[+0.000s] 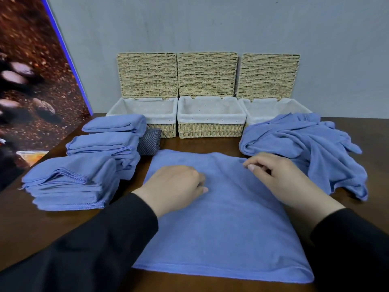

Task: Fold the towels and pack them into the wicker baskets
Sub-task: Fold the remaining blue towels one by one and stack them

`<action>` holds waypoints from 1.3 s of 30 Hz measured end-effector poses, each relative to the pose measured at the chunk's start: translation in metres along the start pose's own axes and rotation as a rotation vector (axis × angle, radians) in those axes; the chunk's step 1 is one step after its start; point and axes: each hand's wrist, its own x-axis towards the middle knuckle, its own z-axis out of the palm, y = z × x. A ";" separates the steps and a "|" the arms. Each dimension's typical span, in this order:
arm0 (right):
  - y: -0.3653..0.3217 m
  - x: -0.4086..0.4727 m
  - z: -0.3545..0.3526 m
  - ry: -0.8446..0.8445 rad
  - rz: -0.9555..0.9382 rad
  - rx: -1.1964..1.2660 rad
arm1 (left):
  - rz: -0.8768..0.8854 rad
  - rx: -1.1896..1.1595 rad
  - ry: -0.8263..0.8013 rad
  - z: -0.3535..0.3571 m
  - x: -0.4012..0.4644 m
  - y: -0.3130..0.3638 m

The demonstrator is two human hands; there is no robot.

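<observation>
A blue towel (pixel 221 218) lies spread flat on the wooden table (pixel 357 207) for folding; the left hand (pixel 174 186) rests on it with fingers curled, holding nothing I can make out; the right hand (pixel 280 175), fingers loosely bent, touches its far edge; three open wicker baskets (pixel 210 129) wait behind, unfilled.

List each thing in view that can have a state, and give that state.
left basket: lid up, empty
middle basket: lid up, empty
right basket: lid up
spread towel: flat on table
folded towels: stacked
loose towels: crumpled
left hand: on towel
right hand: on towel
</observation>
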 end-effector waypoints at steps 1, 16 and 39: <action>0.004 0.009 0.004 0.022 -0.007 -0.032 | 0.021 -0.038 0.033 0.000 0.012 0.004; 0.007 0.044 0.014 -0.201 0.120 0.069 | -0.116 -0.231 0.167 0.061 0.019 0.005; -0.031 -0.011 0.049 -0.541 -0.001 -0.309 | -0.162 -0.091 0.042 0.040 0.019 -0.003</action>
